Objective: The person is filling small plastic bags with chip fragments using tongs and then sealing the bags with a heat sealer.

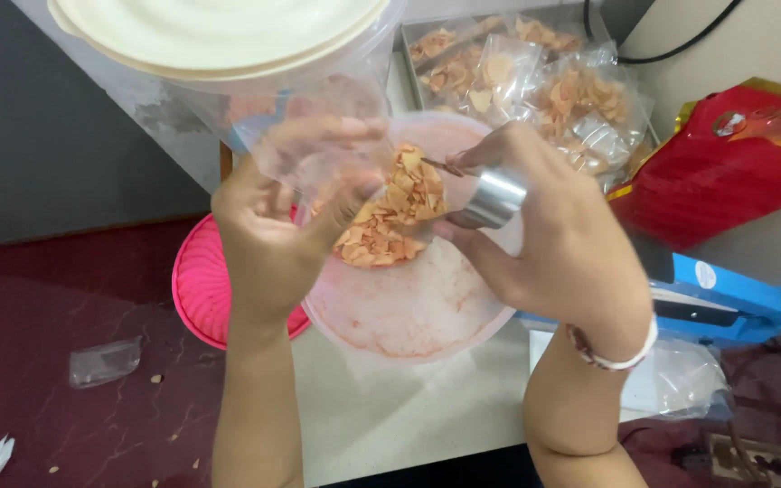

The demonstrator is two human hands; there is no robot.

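My left hand (273, 217) holds a small clear plastic bag (332, 154) open above a round translucent tub (409, 316). A heap of orange chips (395, 212) lies in the far part of the tub. My right hand (553, 235) grips a small shiny metal cup (492, 199), tipped toward the bag's mouth right over the chips. A white and red band sits on my right wrist (621, 357).
Several filled clear bags of chips (553, 86) lie in a tray at the back. A red foil bag (725, 172) and a blue sealing machine (734, 298) sit on the right. A cream lid (219, 32) is top left, a pink basket (201, 289) below the table, an empty bag (106, 361) on the floor.
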